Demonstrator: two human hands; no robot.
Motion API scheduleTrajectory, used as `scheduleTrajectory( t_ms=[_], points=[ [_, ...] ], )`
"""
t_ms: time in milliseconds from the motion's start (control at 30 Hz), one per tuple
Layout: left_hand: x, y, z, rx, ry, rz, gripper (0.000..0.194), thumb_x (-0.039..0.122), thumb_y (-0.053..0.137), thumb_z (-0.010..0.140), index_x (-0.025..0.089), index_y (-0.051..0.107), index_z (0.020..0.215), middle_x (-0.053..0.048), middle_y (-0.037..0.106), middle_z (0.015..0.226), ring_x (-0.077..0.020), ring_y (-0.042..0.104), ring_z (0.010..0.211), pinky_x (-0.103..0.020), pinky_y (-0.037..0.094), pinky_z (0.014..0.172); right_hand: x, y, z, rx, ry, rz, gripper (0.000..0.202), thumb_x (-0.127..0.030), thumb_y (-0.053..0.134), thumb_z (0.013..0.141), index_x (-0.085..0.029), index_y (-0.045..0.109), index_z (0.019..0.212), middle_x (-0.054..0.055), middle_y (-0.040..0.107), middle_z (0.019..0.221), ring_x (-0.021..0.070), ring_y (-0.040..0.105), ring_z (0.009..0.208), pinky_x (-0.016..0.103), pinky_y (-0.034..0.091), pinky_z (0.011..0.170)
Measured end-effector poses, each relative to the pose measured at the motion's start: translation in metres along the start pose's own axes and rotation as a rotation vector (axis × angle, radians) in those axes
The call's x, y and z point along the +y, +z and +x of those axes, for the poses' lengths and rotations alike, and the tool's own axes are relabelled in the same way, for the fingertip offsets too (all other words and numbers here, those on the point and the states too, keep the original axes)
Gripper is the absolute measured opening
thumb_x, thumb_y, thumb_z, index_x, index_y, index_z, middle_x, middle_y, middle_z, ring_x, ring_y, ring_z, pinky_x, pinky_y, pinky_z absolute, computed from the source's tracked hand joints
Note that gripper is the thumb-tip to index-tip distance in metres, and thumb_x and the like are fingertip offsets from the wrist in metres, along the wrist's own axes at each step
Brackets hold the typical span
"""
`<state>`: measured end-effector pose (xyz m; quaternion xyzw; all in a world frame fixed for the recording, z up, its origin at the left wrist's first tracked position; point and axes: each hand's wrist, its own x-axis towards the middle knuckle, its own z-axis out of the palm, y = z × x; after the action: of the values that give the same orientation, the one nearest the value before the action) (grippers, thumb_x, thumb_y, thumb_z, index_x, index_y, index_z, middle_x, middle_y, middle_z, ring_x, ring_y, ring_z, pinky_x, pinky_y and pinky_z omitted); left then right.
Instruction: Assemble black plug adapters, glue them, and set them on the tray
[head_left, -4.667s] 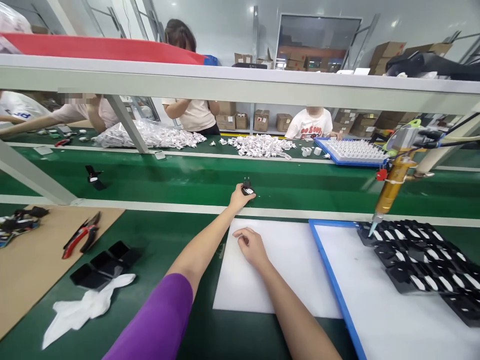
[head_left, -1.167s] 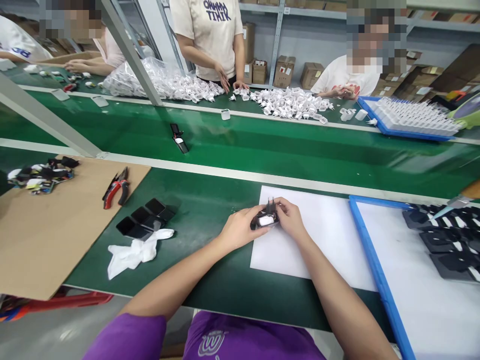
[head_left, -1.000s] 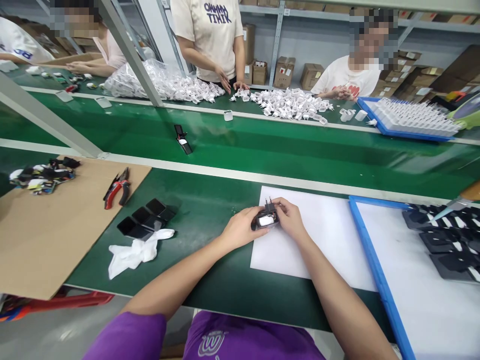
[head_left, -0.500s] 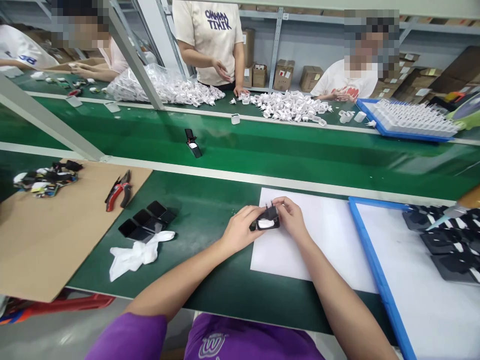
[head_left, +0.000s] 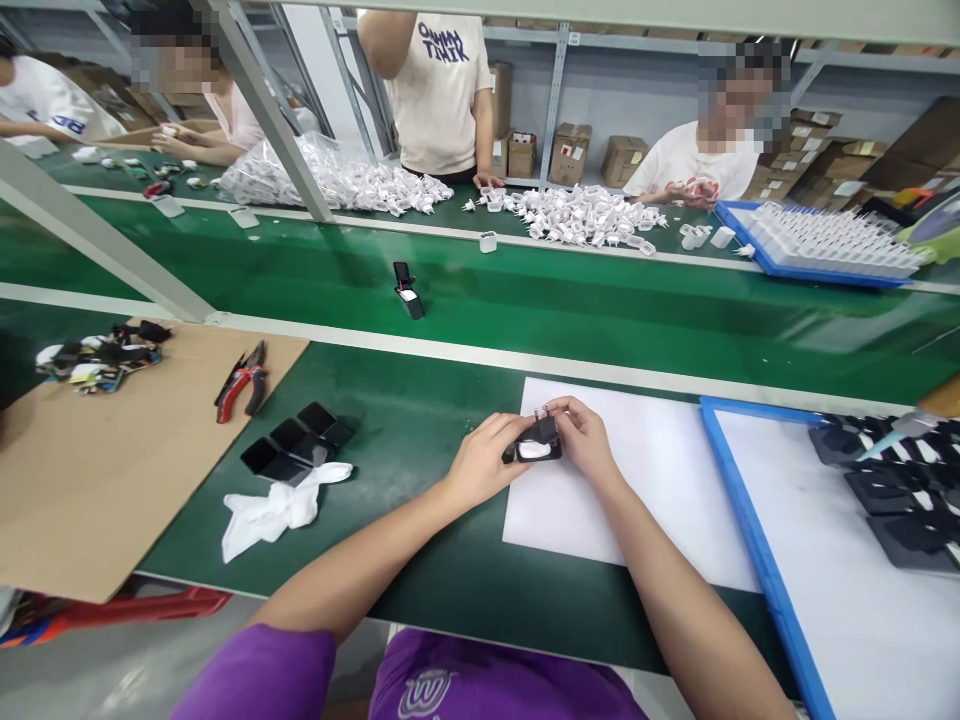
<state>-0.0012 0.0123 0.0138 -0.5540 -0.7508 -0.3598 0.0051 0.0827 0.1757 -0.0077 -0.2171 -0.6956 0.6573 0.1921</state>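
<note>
Left hand: my left hand [head_left: 480,462] grips the near-left end of the black plug adapter [head_left: 534,443], fingers curled around its body.
Right hand: my right hand [head_left: 586,440] pinches the same adapter from the right, fingertips at the top by the prongs.
Where it is: just below the middle of the frame, held over the left edge of the white sheet [head_left: 637,490] on the green bench mat [head_left: 405,430].
What shows: a black shell with a white patch on its near face and two metal pins standing up at the back.
Handling: I judge it light and rigid, a hard moulded plastic that could slide between dry fingers; the pins look like the weak part.
Where to hold: by the flat sides of the body, thumb opposite fingers, keeping off the pins and the white patch.
Change, long gap: in the earliest frame my left arm was stretched out to the conveyor belt [head_left: 570,310] with the adapter at its fingertips and my right hand lay idle on the sheet; now both hands meet on it close to me.
Change, last second: the hands barely shift, the adapter tips a little flatter.
Belt: the lone black part on the belt [head_left: 407,290] has drifted rightward across the frames.
Nearby: black trays [head_left: 296,447] and a white rag [head_left: 277,505] at lower left, red cutters [head_left: 244,378] on the cardboard [head_left: 90,480].
Right edge: a blue-rimmed board [head_left: 750,540] with black housings [head_left: 892,485].
</note>
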Motion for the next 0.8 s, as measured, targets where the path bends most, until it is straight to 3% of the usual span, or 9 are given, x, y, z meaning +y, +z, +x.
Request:
scheduleTrajectory(
  t_ms=[167, 300, 467, 567, 700, 800],
  points=[
    [-0.003, 0.004, -0.002, -0.068, -0.093, -0.015, 0.041, 0.032, 0.068, 0.078, 0.019, 0.056, 0.115, -0.009, 0.066, 0.104, -0.0243, 0.063, 0.096, -0.036, 0.053, 0.083, -0.001, 0.0, -0.001, 0.025, -0.03, -0.067, 0.02, -0.03, 0.054, 0.074, -0.02, 0.062, 0.09, 0.001, 0.065, 0.078, 0.0123, 0.053, 0.055, 0.025, 0.042, 0.052],
    [-0.002, 0.007, -0.004, -0.145, -0.199, -0.049, 0.048, 0.042, 0.072, 0.074, 0.018, 0.059, 0.113, -0.009, 0.067, 0.1, -0.0244, 0.065, 0.089, -0.034, 0.053, 0.078, -0.001, 0.002, -0.004, 0.068, -0.104, -0.116, 0.02, -0.031, 0.056, 0.072, -0.02, 0.064, 0.088, 0.006, 0.064, 0.092, 0.0182, 0.057, 0.075, 0.027, 0.044, 0.057],
    [-0.002, 0.004, -0.004, -0.207, -0.17, -0.096, 0.061, 0.046, 0.073, 0.073, 0.019, 0.054, 0.125, -0.009, 0.067, 0.1, -0.0245, 0.063, 0.092, -0.035, 0.051, 0.082, 0.005, 0.002, -0.004, 0.067, -0.129, -0.103, 0.021, -0.035, 0.054, 0.075, -0.02, 0.063, 0.085, 0.008, 0.066, 0.092, 0.0203, 0.06, 0.077, 0.033, 0.049, 0.068],
    [-0.006, -0.003, -0.001, -0.243, -0.203, -0.241, 0.071, 0.046, 0.073, 0.072, 0.02, 0.047, 0.132, -0.008, 0.067, 0.102, -0.0201, 0.064, 0.085, -0.031, 0.053, 0.075, 0.008, 0.001, -0.003, 0.04, -0.114, -0.081, 0.026, -0.041, 0.053, 0.077, -0.02, 0.063, 0.086, 0.009, 0.068, 0.091, 0.0228, 0.063, 0.083, 0.037, 0.049, 0.078],
    [-0.023, -0.014, 0.005, -0.087, -0.356, -0.38, 0.057, 0.035, 0.065, 0.081, 0.021, 0.045, 0.132, -0.007, 0.066, 0.109, -0.0136, 0.064, 0.084, -0.027, 0.054, 0.075, 0.008, 0.001, -0.002, 0.025, -0.092, -0.057, 0.03, -0.047, 0.052, 0.081, -0.021, 0.064, 0.089, 0.009, 0.068, 0.096, 0.0251, 0.063, 0.09, 0.041, 0.046, 0.086],
    [-0.051, -0.02, 0.013, 0.044, -0.5, -0.34, 0.051, 0.031, 0.063, 0.083, 0.019, 0.045, 0.129, -0.008, 0.065, 0.11, -0.0127, 0.065, 0.082, -0.027, 0.055, 0.071, 0.008, 0.001, -0.002, 0.006, -0.066, -0.035, 0.033, -0.05, 0.051, 0.082, -0.021, 0.064, 0.09, 0.009, 0.068, 0.098, 0.0256, 0.063, 0.091, 0.04, 0.046, 0.085]
  ],
)
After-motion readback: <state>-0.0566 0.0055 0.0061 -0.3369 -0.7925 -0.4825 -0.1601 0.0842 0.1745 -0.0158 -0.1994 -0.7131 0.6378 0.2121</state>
